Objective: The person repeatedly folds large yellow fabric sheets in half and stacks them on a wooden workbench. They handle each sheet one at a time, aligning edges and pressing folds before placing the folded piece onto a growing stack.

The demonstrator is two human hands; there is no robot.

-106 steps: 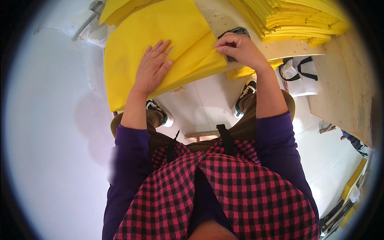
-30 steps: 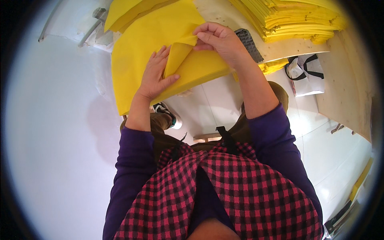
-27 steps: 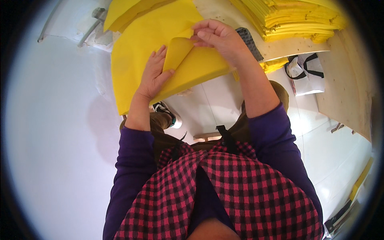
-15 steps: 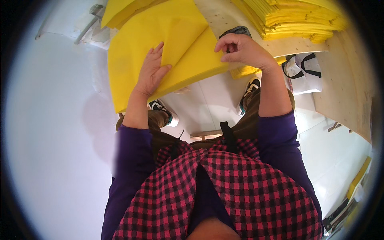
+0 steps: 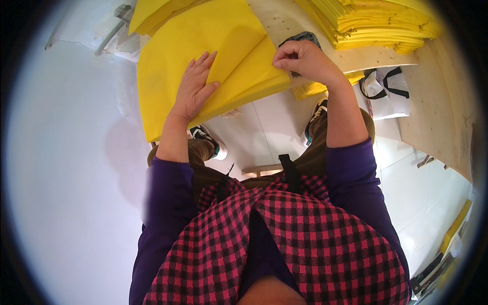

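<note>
Since half a second ago, the right hand (image 5: 307,62) has drawn its fingertips together at the right edge of the yellow sheet stack (image 5: 173,63); whether they pinch a layer, I cannot tell. Spread wide, the left hand (image 5: 193,92) lies on that stack. Some upper layers look raised; those beneath seem unlifted. Counted: two hands, one handled stack, one yellow pile (image 5: 389,28) upper right; single sheets defy counting.

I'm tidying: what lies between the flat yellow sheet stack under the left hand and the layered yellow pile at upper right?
In the head view, pale wooden tabletop and a dark grey textured object, partly hidden by the right hand.
</note>
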